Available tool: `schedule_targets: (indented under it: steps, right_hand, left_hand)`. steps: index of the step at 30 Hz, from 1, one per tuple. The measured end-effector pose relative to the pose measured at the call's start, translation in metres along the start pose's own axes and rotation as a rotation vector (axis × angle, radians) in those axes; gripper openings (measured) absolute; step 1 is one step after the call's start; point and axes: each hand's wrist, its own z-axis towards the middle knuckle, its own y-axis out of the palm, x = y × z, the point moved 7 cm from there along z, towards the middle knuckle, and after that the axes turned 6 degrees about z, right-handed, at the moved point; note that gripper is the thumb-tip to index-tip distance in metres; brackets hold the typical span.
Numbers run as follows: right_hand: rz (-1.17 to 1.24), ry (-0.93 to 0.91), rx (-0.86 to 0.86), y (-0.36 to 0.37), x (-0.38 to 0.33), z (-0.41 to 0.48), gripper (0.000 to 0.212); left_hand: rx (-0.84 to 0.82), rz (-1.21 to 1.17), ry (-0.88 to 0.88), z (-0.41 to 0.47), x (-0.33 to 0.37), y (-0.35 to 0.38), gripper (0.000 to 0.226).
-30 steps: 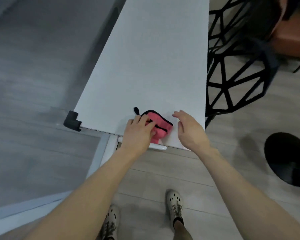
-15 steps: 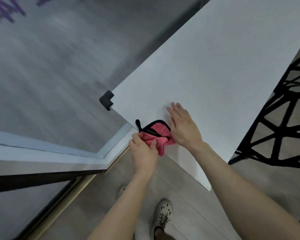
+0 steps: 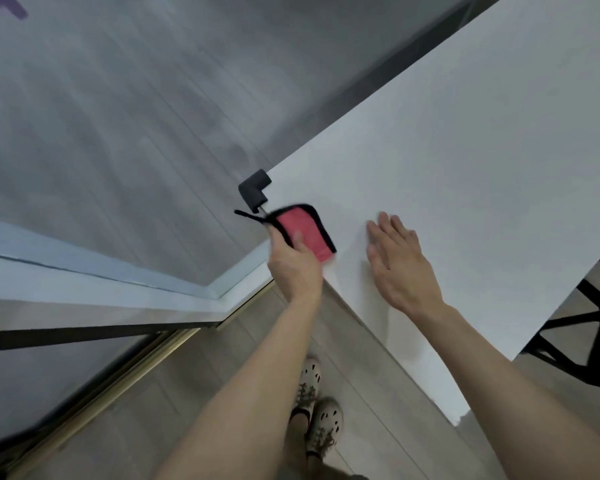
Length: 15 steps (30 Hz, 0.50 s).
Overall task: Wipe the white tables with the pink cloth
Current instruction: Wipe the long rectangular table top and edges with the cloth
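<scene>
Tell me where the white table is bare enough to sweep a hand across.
The table is bare beyond the right hand, out to the edge by the black chair. The near corner is crowded: the left hand holds the pink cloth beside the black corner guard.

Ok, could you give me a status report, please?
Left hand grips pink cloth at white table corner. Right hand open, flat on table. Black corner guard beside cloth.
</scene>
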Motion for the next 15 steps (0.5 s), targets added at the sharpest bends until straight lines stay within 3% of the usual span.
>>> schedule_targets:
  steps: [4,7,11,15]
  right_hand:
    - [-0.045,-0.074,0.008,0.003,0.012,-0.002,0.057]
    - [-0.077,-0.123,0.007,0.003,0.017,-0.002,0.057]
    - [-0.149,-0.198,0.049,0.005,0.017,-0.006,0.057]
    - [-0.179,-0.293,0.175,-0.012,0.004,0.013,0.053]
  left_hand:
    - [-0.145,-0.069,0.162,-0.082,-0.019,0.006,0.062]
    - [-0.078,-0.067,0.096,-0.045,-0.013,0.015,0.058]
    - [0.09,0.025,0.189,-0.035,0.005,0.018,0.057]
    - [0.033,0.167,0.331,-0.067,0.0,0.028,0.058]
